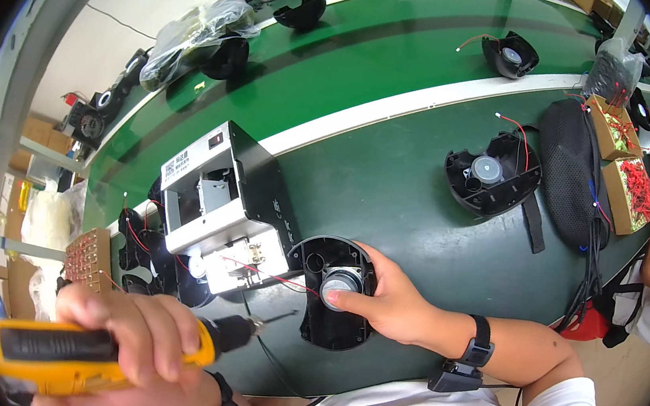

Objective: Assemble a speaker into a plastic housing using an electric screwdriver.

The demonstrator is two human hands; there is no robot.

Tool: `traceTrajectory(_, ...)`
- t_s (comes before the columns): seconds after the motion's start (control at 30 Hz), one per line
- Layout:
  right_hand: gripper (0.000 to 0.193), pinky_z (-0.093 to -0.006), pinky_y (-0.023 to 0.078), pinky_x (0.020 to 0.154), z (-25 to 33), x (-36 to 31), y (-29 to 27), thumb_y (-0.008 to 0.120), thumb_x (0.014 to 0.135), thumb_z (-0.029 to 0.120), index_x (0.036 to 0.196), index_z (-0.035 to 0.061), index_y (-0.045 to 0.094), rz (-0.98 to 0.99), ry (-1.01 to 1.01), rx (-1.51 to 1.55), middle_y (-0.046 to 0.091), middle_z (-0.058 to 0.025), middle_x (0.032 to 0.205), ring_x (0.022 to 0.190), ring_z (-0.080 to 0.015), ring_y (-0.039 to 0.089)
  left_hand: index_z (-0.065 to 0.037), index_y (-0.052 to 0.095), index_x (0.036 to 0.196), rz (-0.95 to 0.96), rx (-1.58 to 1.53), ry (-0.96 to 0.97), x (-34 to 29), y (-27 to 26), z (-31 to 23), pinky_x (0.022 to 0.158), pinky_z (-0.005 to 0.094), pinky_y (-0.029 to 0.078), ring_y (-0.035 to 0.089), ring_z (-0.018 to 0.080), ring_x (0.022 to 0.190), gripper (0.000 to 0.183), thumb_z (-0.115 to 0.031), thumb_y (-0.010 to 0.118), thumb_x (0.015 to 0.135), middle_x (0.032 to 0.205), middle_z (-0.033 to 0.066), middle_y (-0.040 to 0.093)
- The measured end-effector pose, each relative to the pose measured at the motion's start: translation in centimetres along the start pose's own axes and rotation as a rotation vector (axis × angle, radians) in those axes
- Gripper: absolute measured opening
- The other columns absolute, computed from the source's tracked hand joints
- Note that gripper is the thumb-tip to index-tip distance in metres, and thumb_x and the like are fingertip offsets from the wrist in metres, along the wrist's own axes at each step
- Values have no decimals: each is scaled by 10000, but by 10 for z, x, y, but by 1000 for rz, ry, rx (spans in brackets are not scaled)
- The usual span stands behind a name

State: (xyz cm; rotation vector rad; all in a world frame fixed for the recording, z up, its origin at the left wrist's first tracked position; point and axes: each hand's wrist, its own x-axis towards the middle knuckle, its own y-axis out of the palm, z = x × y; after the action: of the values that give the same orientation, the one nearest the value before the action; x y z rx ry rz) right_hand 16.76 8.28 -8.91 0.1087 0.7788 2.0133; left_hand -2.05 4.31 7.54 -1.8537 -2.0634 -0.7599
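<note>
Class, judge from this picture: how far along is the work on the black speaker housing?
Done: the round speaker sits in the black housing. In hand: the right hand steadies it; the left hand holds a yellow screwdriver, its tip apart from the housing. Left: whether screws are in cannot be told.

Yellow screwdriver (75, 351): matt plastic body, black grip inset looks rubbery, dark chuck with a thin metal bit. Black housing (334, 296) at the bench's near edge: moulded plastic, slight sheen; speaker (340, 283) in it has a bright metal centre. White-and-black machine (224, 207) beside it: painted sheet metal, smooth, bare metal parts inside. Bench (407, 188): smooth green mat, soft glare, white glossy strip along the conveyor. Second housing (493, 174): same black plastic, thin red wire. Right edge: woven black mesh bag (573, 171), plain cardboard boxes (622, 161). Far left: clear crinkly plastic bag (196, 32).
</note>
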Motion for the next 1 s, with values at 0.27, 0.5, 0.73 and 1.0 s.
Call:
traceTrajectory(0.27,643,-315,463,985,-4,2,1,733,836,34,1383,-14,400,52,12,60,585,-92,1227,1112,-151,564,-60,510,1041,33,-181,-52,6,33,42,498,317,431,462,137,462,882,-880,484,719,634,-4,532)
traceTrajectory(0.5,633,-312,466,980,-4,3,-6,728,832,14,1377,-9,406,40,46,119,591,-85,1214,1097,-148,572,-40,509,1006,10,-254,-120,10,33,76,490,335,437,495,153,474,977,-950,400,667,618,21,549)
traceTrajectory(0.73,617,-309,470,962,-3,5,-5,725,833,14,1367,-10,417,56,22,63,593,-81,1201,1075,-146,575,-43,510,1004,15,-254,-114,10,31,75,488,333,440,493,147,470,967,-945,394,677,615,19,546)
traceTrajectory(1.0,622,-304,460,970,-1,4,-5,730,825,16,1366,-13,423,39,49,119,594,-81,1197,1081,-144,567,-47,509,991,-50,-236,-127,10,35,83,491,321,444,496,142,462,973,-954,353,676,590,10,530)
